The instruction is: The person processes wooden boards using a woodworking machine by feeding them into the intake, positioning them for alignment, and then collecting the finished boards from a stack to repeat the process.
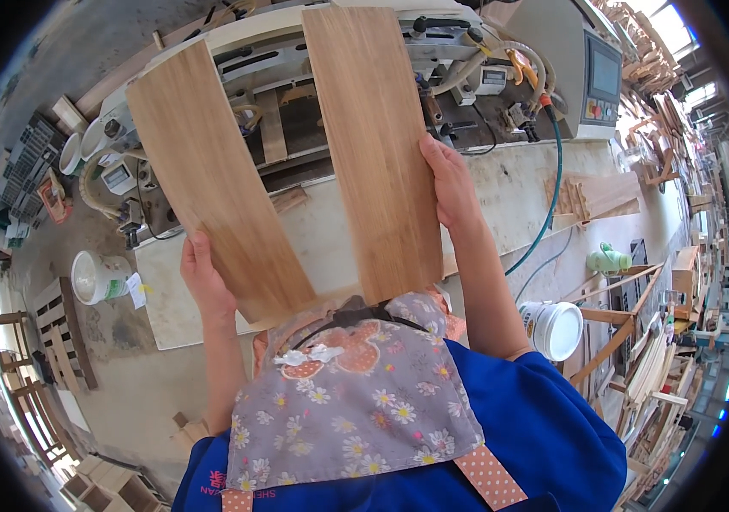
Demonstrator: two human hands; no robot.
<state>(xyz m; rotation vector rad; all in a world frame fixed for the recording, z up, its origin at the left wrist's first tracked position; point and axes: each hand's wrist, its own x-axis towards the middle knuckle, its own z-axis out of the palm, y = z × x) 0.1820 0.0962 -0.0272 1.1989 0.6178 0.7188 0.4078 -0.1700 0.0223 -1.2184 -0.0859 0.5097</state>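
The left wooden board (pixel 215 171) is clasped at its outer edge by the grip of the left hand (pixel 209 280), and the right wooden board (pixel 373 154) is clasped likewise by the right hand (pixel 451 183). The boards are held side by side with a gap between them, over the pale table (pixel 510 188), and the machine (pixel 565 60) behind is partly hidden.

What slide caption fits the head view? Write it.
Left hand grips the left wooden board, right hand the right wooden board, each by its outer edge, before a workshop machine.
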